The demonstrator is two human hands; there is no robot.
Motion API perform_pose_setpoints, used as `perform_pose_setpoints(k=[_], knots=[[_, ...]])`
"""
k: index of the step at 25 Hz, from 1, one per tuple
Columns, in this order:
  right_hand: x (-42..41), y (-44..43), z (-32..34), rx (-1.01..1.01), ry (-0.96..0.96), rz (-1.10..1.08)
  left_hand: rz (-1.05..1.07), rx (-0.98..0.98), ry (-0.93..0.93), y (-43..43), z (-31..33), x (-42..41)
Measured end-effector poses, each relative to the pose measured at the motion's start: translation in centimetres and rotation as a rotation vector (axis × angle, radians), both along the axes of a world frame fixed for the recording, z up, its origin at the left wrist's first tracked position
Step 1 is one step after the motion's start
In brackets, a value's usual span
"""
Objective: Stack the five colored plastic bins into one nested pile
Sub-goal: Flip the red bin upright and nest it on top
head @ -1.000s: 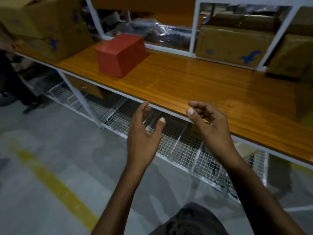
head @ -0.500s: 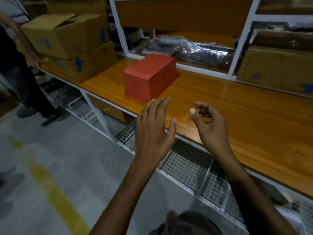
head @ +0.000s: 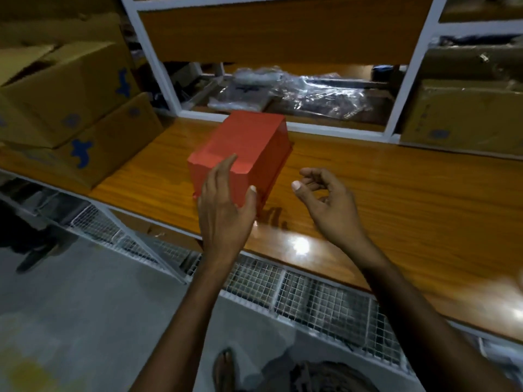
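Left hand (head: 226,205) spread at near end of upturned red bin (head: 240,154), grip unclear; right hand (head: 325,199) empty, half-curled. Only one bin visible on desk (head: 396,199); nesting apparently not begun.

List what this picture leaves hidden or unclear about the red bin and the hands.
- Head view: red bin lies upside down; its inside is hidden.
- Left hand covers the bin's near corner, so contact is unclear.
- Other four bins: none in frame.
- Right hand curls; its palm is hidden.
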State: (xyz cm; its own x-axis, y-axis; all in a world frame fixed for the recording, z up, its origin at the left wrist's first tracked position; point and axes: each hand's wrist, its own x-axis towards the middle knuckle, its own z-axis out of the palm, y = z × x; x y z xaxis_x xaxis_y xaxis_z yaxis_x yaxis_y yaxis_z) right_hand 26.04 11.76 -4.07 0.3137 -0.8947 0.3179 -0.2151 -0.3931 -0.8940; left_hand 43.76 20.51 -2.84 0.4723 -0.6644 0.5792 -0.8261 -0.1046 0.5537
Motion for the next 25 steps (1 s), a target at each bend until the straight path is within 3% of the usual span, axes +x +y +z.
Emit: perform_pose_setpoints(k=[5, 8, 12, 16, 21, 25], knots=[[7.3, -0.8, -3.1, 0.093, 0.15, -0.043, 0.01, -0.05, 0.249, -3.3, -3.9, 10.8], [12.1, -0.5, -4.8, 0.2, 0.215, -0.065, -0.011, 0.047, 0.406, -4.1, -6.3, 16.6], [17.0, 0.3, -5.6, 0.304, 0.203, -0.147, -0.157, 0.273, 0.596, -6.3, -8.3, 21.7], [19.5, 1.3, -5.7, 0.308, 0.163, -0.166, -0.374, 0.268, 0.676, -6.9, -9.3, 23.2], [18.4, 1.3, -0.9, 0.2, 0.056, -0.161, -0.443, 0.045, 0.703, -7.8, -3.7, 25.1], [17.5, 0.4, 4.6, 0.023, 0.001, -0.201, -0.602, -0.091, 0.908, -10.0, 4.3, 26.6]])
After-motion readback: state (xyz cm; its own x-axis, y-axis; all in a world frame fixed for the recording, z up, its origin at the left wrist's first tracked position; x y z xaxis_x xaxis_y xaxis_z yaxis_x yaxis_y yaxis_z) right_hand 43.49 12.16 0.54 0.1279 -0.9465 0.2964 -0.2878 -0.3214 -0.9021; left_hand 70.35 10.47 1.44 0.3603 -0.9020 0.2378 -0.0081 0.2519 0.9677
